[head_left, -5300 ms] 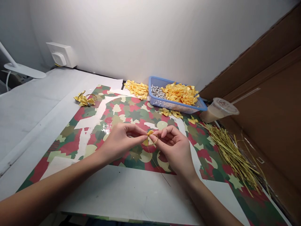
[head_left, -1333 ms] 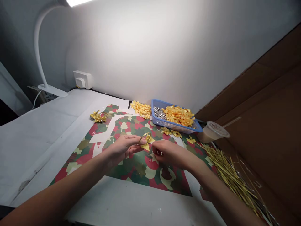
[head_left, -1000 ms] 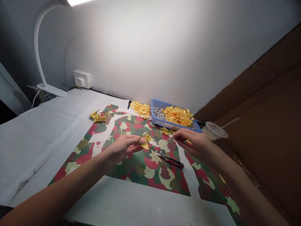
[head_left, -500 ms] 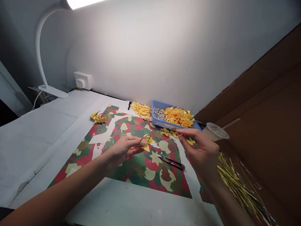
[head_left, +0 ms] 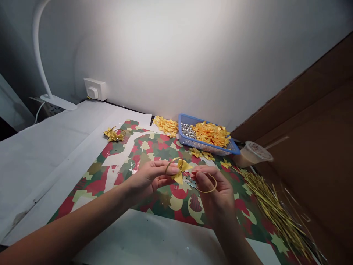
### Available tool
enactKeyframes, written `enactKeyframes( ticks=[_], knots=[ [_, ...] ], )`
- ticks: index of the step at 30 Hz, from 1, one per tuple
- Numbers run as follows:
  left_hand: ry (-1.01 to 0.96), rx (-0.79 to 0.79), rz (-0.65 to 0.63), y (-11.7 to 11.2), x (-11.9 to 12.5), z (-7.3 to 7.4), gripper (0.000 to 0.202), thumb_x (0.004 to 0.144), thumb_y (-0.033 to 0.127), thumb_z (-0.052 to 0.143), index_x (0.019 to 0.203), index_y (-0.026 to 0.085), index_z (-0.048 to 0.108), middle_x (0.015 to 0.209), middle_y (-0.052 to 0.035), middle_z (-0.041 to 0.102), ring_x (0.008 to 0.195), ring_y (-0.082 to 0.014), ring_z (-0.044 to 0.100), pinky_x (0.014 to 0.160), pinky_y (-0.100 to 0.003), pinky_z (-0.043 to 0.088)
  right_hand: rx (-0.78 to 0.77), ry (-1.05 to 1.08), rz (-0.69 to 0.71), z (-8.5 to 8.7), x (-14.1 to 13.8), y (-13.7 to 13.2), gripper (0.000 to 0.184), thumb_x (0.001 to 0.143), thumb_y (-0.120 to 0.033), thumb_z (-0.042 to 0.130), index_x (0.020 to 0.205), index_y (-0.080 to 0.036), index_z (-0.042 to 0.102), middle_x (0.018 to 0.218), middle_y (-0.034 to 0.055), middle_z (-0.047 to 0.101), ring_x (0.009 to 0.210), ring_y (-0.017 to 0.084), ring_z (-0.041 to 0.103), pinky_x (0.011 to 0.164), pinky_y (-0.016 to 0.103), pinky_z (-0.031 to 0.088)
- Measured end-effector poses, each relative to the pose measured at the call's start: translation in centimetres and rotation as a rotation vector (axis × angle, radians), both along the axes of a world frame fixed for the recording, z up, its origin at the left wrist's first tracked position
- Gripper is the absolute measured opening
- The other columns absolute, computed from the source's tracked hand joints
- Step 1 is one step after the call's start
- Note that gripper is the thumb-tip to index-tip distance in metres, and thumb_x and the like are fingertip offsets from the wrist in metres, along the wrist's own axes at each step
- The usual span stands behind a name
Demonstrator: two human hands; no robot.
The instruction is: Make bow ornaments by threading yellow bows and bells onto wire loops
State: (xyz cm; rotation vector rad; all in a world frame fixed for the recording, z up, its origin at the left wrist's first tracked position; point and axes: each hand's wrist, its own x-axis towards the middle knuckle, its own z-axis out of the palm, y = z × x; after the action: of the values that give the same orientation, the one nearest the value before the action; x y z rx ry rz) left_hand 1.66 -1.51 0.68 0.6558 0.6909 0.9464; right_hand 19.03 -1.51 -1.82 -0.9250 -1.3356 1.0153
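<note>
Yellow ribbon bow point(head_left: 179, 176), with gold hoop point(head_left: 174, 158), is pinched by the left hand point(head_left: 157, 177) over the worktop point(head_left: 143, 237), back from its front edge, likely steadied for the right hand point(head_left: 216, 189), which pinches a thin cord loop point(head_left: 216, 183). Blue basket point(head_left: 235, 149) stands near the rear edge, presumably for reach.

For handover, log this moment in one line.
left hand: holds yellow bow; right hand: holds bent gold strand; blue basket: beyond hands

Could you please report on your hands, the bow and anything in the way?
Left hand pinching yellow bow and gold ring. Right hand holding thin gold loop. Snips close by, partly hidden by right hand.
</note>
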Motion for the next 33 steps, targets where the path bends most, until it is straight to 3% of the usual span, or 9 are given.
enactKeyframes(
  ticks=[16, 33],
  knots=[
    [-0.008, -0.004, -0.018, -0.01, 0.19, -0.49, 0.009, 0.065, 0.021, 0.078, 0.066, 0.015, 0.070, 0.069, 0.0035, 0.062, 0.070, -0.0086, 0.053, 0.074, -0.022, 0.043, 0.086, -0.047, 0.022, 0.02, 0.02, -0.47, 0.007, 0.083, -0.029, 0.064, 0.076, -0.025, 0.065, 0.079, 0.0011, 0.064, 0.078, 0.018, 0.060, 0.069, 0.031, 0.048],
    [-0.032, -0.021, -0.014, 0.15, 0.16, -0.57, 0.011, 0.065, 0.019, 0.078, 0.066, 0.015, 0.068, 0.067, 0.0046, 0.058, 0.069, -0.0074, 0.050, 0.071, -0.021, 0.042, 0.044, 0.049, 0.044, -0.27, -0.05, -0.34, 0.005, 0.080, -0.025, 0.069, 0.075, -0.026, 0.069, 0.080, 0.0001, 0.065, 0.075, 0.015, 0.059, 0.063, 0.026, 0.046]
  ],
)
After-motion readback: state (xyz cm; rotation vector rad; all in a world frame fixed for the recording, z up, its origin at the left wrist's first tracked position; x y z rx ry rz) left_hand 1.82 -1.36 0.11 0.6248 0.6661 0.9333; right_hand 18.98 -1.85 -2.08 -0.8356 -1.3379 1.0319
